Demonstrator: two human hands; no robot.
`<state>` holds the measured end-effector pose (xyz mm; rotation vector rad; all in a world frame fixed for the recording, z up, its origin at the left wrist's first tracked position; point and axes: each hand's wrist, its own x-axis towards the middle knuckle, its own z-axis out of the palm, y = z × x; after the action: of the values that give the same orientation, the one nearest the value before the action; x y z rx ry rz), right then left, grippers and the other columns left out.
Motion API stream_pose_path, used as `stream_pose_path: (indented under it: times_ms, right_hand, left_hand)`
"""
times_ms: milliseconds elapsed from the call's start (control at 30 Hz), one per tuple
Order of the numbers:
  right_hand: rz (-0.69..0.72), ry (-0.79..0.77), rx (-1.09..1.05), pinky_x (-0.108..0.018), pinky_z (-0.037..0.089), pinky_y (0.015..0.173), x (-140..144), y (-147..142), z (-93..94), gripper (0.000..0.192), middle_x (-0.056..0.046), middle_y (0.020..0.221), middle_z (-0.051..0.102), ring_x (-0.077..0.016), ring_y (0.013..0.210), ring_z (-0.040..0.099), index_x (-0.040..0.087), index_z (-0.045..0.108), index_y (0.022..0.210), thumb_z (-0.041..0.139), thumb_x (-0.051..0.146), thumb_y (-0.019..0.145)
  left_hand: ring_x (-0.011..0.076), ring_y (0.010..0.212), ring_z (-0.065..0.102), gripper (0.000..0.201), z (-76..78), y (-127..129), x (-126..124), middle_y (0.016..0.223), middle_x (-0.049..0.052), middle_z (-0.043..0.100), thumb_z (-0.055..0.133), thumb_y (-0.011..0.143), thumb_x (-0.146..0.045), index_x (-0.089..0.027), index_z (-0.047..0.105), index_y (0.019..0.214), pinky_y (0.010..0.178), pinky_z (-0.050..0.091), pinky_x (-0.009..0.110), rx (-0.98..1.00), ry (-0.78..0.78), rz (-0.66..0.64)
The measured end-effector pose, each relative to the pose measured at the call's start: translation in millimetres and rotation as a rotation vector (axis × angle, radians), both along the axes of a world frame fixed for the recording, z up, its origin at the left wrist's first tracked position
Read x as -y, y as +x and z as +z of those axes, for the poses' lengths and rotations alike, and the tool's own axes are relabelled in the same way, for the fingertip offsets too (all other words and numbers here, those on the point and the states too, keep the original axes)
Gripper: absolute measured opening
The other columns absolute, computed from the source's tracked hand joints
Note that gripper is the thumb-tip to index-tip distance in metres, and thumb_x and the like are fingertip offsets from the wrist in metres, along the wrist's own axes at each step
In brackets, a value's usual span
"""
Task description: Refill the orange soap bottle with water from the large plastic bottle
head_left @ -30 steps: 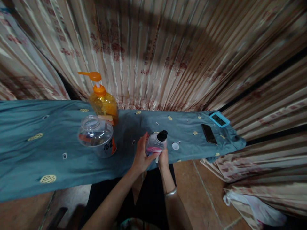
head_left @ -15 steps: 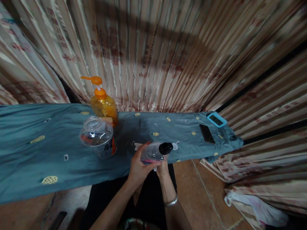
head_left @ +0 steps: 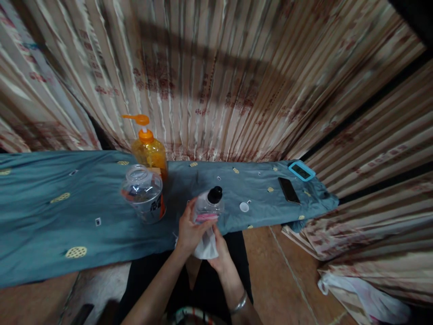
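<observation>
A small clear bottle point(head_left: 207, 208) with a black cap and a pink label is held upright at the near edge of the table. My left hand point(head_left: 188, 229) is wrapped around its left side. My right hand point(head_left: 218, 253) sits just below it, holding a white cloth point(head_left: 205, 246) against the bottle's bottom. A small white cap point(head_left: 244, 206) lies on the blue tablecloth point(head_left: 67, 216) to the right of the bottle.
A clear wide-mouth jar point(head_left: 144, 193) and an orange pump bottle point(head_left: 149, 149) stand left of the hands. A dark phone point(head_left: 288, 189) and a blue-framed device point(head_left: 301, 170) lie at the table's right end. Striped curtains point(head_left: 216, 81) hang behind; a white bag point(head_left: 358, 295) lies on the floor.
The bottle went from tilted on its side back to upright. My right hand dropped lower, and the white cloth now shows under the bottle.
</observation>
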<state>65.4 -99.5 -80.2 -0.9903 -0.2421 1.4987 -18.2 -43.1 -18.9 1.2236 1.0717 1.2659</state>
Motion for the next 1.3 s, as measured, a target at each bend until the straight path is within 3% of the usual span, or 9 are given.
stream_pose_path:
  times_ms: [300, 367, 433, 500, 567, 700, 933, 1133, 1300]
  right_hand:
    - [0.064, 0.065, 0.613, -0.037, 0.056, 0.079, -39, 74, 26.8, 0.030, -0.002, 0.086, 0.069, -0.0154, 0.074, 0.066, 0.014, 0.067, 0.103, 0.070, 0.040, 0.088]
    - [-0.010, 0.082, 0.825, -0.049, 0.049, 0.098, -57, 84, 35.2, 0.034, -0.007, 0.105, 0.070, -0.0236, 0.101, 0.066, 0.013, 0.067, 0.108, 0.074, 0.037, 0.085]
    - [-0.144, 0.123, 1.026, -0.056, 0.022, 0.120, -65, 86, 44.8, 0.065, -0.016, 0.148, 0.048, -0.0314, 0.143, 0.037, 0.012, 0.054, 0.134, 0.079, 0.031, 0.077]
    - [-0.169, 0.201, 1.148, -0.049, 0.005, 0.125, -62, 78, 55.5, 0.087, -0.020, 0.162, 0.025, -0.0287, 0.153, 0.013, 0.008, 0.037, 0.148, 0.077, 0.033, 0.076]
    - [-0.048, 0.285, 1.176, -0.043, 0.013, 0.125, -52, 65, 65.6, 0.093, -0.017, 0.159, 0.033, -0.0258, 0.151, 0.024, 0.009, 0.036, 0.150, 0.079, 0.039, 0.073]
    - [0.188, 0.333, 1.109, -0.038, 0.053, 0.093, -39, 40, 73.2, 0.094, -0.012, 0.128, 0.066, -0.0246, 0.109, 0.067, 0.012, 0.029, 0.152, 0.074, 0.037, 0.073]
    - [-0.073, 0.173, 1.254, -0.043, 0.052, 0.094, -54, 56, 58.7, 0.090, -0.015, 0.122, 0.066, -0.0292, 0.111, 0.064, 0.013, 0.033, 0.145, 0.072, 0.029, 0.066]
    - [-0.271, 0.080, 1.357, -0.038, 0.054, 0.079, -76, 97, 50.0, 0.048, -0.005, 0.092, 0.065, -0.0186, 0.083, 0.064, 0.015, 0.058, 0.109, 0.074, 0.048, 0.079]
    - [-0.290, 0.002, 1.420, -0.034, 0.054, 0.073, -103, 138, 45.4, 0.040, -0.002, 0.085, 0.065, -0.0147, 0.074, 0.063, 0.015, 0.062, 0.098, 0.071, 0.052, 0.085]
  left_hand:
    - [0.0234, 0.095, 0.071, 0.073, 5.5, -9, -38, 0.108, 0.006, 0.073, 0.090, 0.050, -0.040, -0.018, 0.060, 0.113, 0.088, 0.058, 0.037, 0.110, 0.010, 0.085]
    - [0.0226, 0.092, 0.071, 0.075, 5.2, -10, -45, 0.106, 0.005, 0.073, 0.090, 0.049, -0.041, -0.018, 0.060, 0.113, 0.085, 0.058, 0.036, 0.130, 0.009, 0.095]
    - [0.0221, 0.091, 0.071, 0.075, 3.3, -12, -49, 0.104, 0.004, 0.073, 0.091, 0.047, -0.041, -0.018, 0.060, 0.112, 0.085, 0.058, 0.036, 0.138, 0.001, 0.095]
    - [0.0220, 0.093, 0.071, 0.074, 0.9, -12, -50, 0.105, 0.004, 0.073, 0.091, 0.048, -0.041, -0.019, 0.060, 0.112, 0.087, 0.057, 0.036, 0.128, -0.007, 0.083]
    - [0.0221, 0.094, 0.070, 0.073, -0.5, -9, -49, 0.105, 0.004, 0.073, 0.090, 0.049, -0.039, -0.019, 0.061, 0.112, 0.087, 0.057, 0.035, 0.111, -0.021, 0.063]
    - [0.0230, 0.096, 0.071, 0.068, 1.3, 7, -46, 0.104, 0.004, 0.073, 0.089, 0.053, -0.037, -0.019, 0.061, 0.113, 0.086, 0.057, 0.035, 0.083, -0.024, 0.006]
    - [0.0257, 0.100, 0.069, 0.066, 0.2, 49, -55, 0.106, 0.006, 0.072, 0.088, 0.055, -0.034, -0.018, 0.061, 0.113, 0.092, 0.055, 0.037, 0.011, 0.078, -0.120]
    - [0.0280, 0.115, 0.066, 0.065, -14.6, 94, -70, 0.126, 0.010, 0.067, 0.081, 0.068, -0.027, -0.019, 0.057, 0.127, 0.102, 0.053, 0.042, 0.002, 0.112, -0.199]
    - [0.0329, 0.147, 0.039, 0.083, -23.2, 115, -82, 0.153, 0.017, 0.047, 0.080, 0.072, -0.028, -0.017, 0.042, 0.145, 0.124, 0.029, 0.048, -0.032, 0.160, -0.250]
